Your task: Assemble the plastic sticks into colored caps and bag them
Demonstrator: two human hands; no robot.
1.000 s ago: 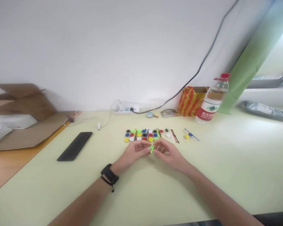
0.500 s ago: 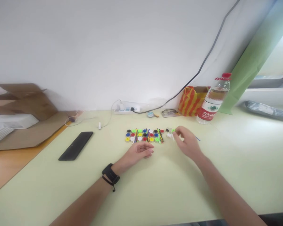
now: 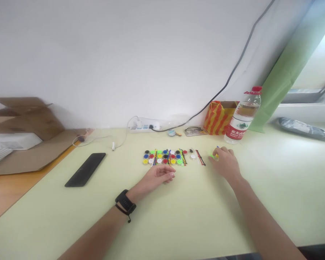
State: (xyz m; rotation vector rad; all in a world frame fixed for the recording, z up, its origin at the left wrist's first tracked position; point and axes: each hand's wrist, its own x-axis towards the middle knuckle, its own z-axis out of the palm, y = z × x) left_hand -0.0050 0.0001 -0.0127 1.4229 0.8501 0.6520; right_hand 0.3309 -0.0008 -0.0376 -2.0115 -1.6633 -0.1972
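"Where's the R hand (image 3: 226, 163)?"
"R side of table (image 3: 162, 224), forearm slanting up from lower R, fingers bent down. Green pc (image 3: 211, 157) is at the thumb side; yellow pc (image 3: 216, 155) shows partly, approx. under the fingers."
"Gripping either?"
"Can't tell, fingers block it."
"And the L hand (image 3: 160, 174)?"
"Fingers half-curled, narrow gap to thumb, pointing R. It's just in front of the coloured discs (image 3: 159, 156). Forearm's angled in from lower L, w/ black watch (image 3: 125, 201) on wrist."
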